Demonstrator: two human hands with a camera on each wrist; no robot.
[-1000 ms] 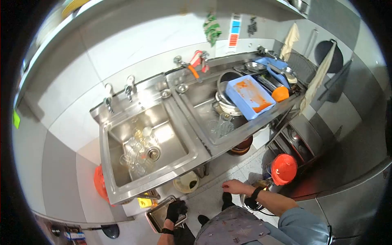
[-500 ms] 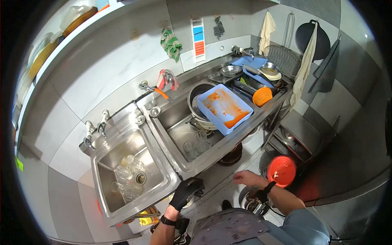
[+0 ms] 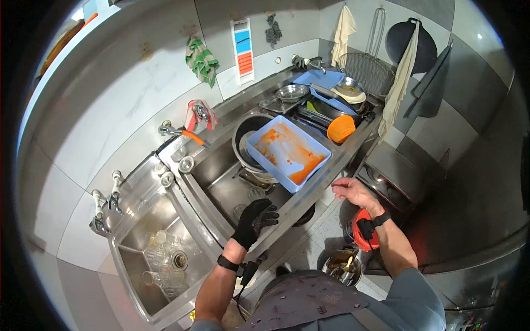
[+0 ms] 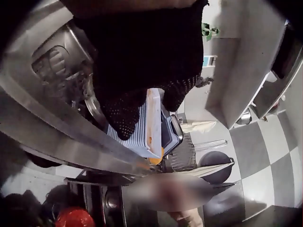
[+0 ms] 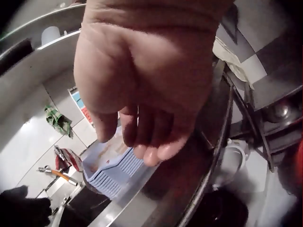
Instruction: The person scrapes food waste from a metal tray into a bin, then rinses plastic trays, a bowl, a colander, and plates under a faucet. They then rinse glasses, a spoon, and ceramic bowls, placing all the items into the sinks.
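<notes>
My left hand (image 3: 255, 222), in a black dotted glove, is over the front rim of the right-hand sink (image 3: 214, 190), fingers extended and nothing in them. Between it and my bare right hand (image 3: 356, 194) sits a light blue tray (image 3: 270, 170) smeared with orange sauce. In the right wrist view the ridged sides of a stack of blue trays (image 5: 113, 177) show below my right fingers (image 5: 151, 156), which are loosely bent and hold nothing. A dark pot (image 3: 241, 132) and glasses (image 3: 256, 193) stand in the sink, partly hidden by the tray and glove.
Several glass mugs (image 3: 165, 259) lie in the left sink. An orange bowl (image 3: 341, 128) and metal pans are crowded on the counter's right end. On the floor stand a red bucket (image 3: 361, 234) and a metal pot (image 3: 353, 270). A wok (image 3: 411, 47) hangs on the wall.
My left hand has risen from the tray on the floor to the sink's front rim. My right hand has moved up and right, towards the blue tray's side. The view has shifted towards the right sink.
</notes>
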